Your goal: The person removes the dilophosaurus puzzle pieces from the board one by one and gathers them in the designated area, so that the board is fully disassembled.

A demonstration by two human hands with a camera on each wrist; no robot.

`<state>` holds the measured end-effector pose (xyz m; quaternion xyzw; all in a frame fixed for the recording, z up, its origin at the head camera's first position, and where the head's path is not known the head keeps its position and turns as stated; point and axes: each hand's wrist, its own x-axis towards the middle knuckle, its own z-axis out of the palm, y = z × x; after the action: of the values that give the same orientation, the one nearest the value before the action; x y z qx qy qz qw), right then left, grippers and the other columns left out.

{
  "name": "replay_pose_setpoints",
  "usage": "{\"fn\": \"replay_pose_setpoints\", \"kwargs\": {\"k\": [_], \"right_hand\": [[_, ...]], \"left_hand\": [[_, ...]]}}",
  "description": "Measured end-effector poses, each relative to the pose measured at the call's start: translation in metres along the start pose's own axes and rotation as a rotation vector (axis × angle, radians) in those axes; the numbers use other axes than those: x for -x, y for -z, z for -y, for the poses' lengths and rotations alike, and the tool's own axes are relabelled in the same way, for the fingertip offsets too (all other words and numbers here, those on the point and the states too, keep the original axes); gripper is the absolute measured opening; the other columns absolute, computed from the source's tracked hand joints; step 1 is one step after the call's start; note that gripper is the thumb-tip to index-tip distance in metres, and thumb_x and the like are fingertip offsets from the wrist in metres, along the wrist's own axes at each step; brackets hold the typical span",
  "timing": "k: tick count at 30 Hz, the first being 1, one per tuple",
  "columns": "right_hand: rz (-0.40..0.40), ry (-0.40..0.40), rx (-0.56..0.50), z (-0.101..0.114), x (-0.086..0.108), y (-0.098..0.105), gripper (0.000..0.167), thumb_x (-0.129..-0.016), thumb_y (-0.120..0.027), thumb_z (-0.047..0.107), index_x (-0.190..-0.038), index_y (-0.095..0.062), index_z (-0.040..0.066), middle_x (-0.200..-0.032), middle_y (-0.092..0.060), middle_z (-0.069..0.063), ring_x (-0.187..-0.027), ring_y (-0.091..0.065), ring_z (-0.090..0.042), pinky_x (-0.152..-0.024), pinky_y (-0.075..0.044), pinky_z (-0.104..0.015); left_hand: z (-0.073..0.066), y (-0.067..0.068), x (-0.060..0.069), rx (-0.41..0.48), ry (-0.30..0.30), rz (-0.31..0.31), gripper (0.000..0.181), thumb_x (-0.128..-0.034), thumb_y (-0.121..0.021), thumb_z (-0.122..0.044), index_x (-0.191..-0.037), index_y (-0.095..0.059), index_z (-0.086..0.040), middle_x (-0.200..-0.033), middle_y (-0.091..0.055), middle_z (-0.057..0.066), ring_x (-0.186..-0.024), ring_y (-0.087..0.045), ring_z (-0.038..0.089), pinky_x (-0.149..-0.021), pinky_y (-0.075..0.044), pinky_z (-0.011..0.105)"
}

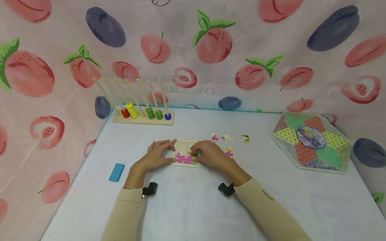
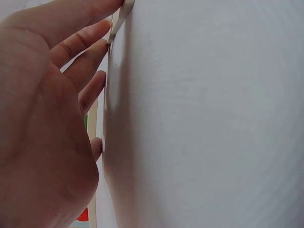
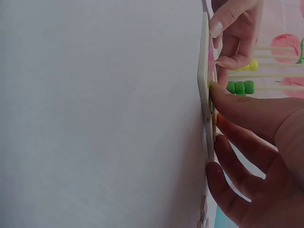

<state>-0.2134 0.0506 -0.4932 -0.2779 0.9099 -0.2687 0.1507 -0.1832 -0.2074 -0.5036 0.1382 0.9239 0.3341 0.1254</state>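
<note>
A small wooden puzzle board [image 1: 183, 146] lies on the white table, with pink puzzle pieces [image 1: 183, 158] along its near part. My left hand [image 1: 157, 153] holds the board's left side, thumb at the near corner and index finger towards the far one. In the left wrist view, that thumb touches the board's edge [image 2: 127, 8]. Over the board's right side, my right hand [image 1: 210, 154] pinches a green and yellow puzzle piece [image 1: 195, 155], partly hidden by the fingers. Both hands and the thin board [image 3: 204, 71] show in the right wrist view.
Several loose puzzle pieces [image 1: 228, 138] lie beyond and right of the right hand. A wooden bead rack [image 1: 141, 122] stands at the back left. A blue block [image 1: 116, 172] is left of the left hand; a hexagonal clear box [image 1: 313, 142] lies at the right.
</note>
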Motion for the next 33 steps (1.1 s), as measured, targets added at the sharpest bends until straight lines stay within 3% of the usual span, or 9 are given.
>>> {"fn": "replay_pose_setpoints", "kwargs": {"k": [3, 14, 27, 33], "right_hand": [[-0.002, 0.011, -0.002, 0.0001, -0.0013, 0.0001, 0.011, -0.086, -0.082, 0.017, -0.097, -0.081, 0.019, -0.124, -0.075, 0.001, -0.124, -0.065, -0.023, -0.113, -0.049, -0.045], [0.027, 0.008, -0.003, 0.0026, -0.0036, 0.0004, 0.005, -0.089, -0.079, 0.015, -0.093, -0.081, 0.018, -0.123, -0.071, 0.0, -0.122, -0.063, -0.023, -0.112, -0.049, -0.044], [0.022, 0.019, 0.015, 0.0049, -0.0031, 0.0007, 0.01, -0.089, -0.079, 0.013, -0.097, -0.079, 0.019, -0.123, -0.067, 0.001, -0.122, -0.062, -0.022, -0.113, -0.049, -0.042], [0.017, 0.063, 0.027, 0.0076, -0.0012, 0.0011, 0.013, -0.089, -0.078, 0.01, -0.1, -0.08, 0.016, -0.121, -0.065, 0.0, -0.116, -0.062, -0.021, -0.109, -0.052, -0.041]], "left_hand": [[-0.0002, 0.0003, 0.0, 0.006, 0.004, 0.002, 0.026, -0.0894, -0.077, -0.025, -0.111, -0.063, -0.019, -0.16, -0.048, 0.004, -0.155, -0.03, 0.036, -0.125, 0.001, 0.069], [-0.0018, 0.0018, 0.0011, 0.002, -0.002, 0.003, 0.025, -0.0894, -0.077, -0.024, -0.11, -0.063, -0.018, -0.161, -0.047, 0.006, -0.154, -0.031, 0.038, -0.124, 0.0, 0.071], [-0.0016, 0.002, -0.0005, 0.015, 0.0, 0.007, 0.027, -0.0895, -0.077, -0.024, -0.111, -0.063, -0.019, -0.161, -0.047, 0.004, -0.155, -0.029, 0.036, -0.125, 0.002, 0.069], [-0.0017, 0.0013, -0.0004, 0.016, 0.009, 0.013, 0.027, -0.09, -0.077, -0.025, -0.113, -0.063, -0.019, -0.161, -0.047, 0.003, -0.156, -0.029, 0.036, -0.126, 0.002, 0.068]]}}
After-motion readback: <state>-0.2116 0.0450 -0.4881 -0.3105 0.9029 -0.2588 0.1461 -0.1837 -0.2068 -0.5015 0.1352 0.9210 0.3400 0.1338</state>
